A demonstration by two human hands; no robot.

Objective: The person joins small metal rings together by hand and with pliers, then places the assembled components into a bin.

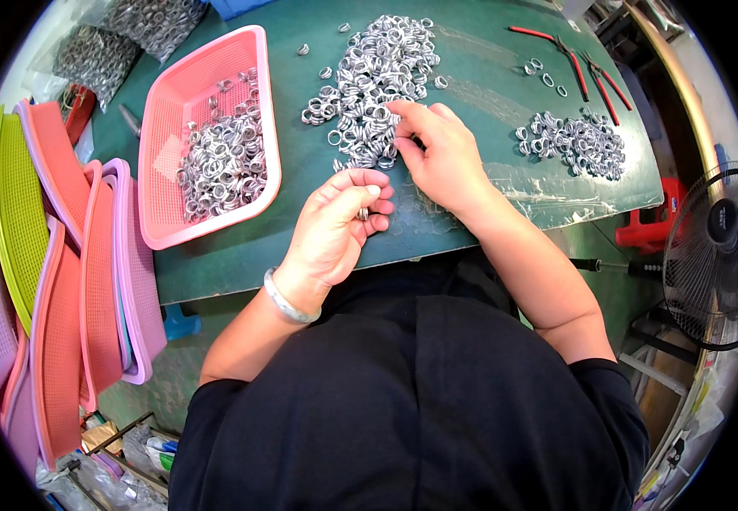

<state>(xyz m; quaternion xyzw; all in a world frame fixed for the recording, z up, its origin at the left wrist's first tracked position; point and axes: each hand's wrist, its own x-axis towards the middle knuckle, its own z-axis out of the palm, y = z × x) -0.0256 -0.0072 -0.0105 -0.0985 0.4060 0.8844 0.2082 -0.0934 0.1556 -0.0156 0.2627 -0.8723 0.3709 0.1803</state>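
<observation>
Here, the left hand (331,220) curls round rings (363,214) (silvery). The right hand (442,155) — half open — is at the ring pile (390,64).

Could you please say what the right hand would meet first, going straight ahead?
The right hand would probably meet the central pile of metal rings, at its fingertips; actual contact is unclear.

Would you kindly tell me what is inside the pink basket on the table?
Loose silvery rings lie heaped inside the pink basket; the heap covers whatever lies beneath it.
</observation>
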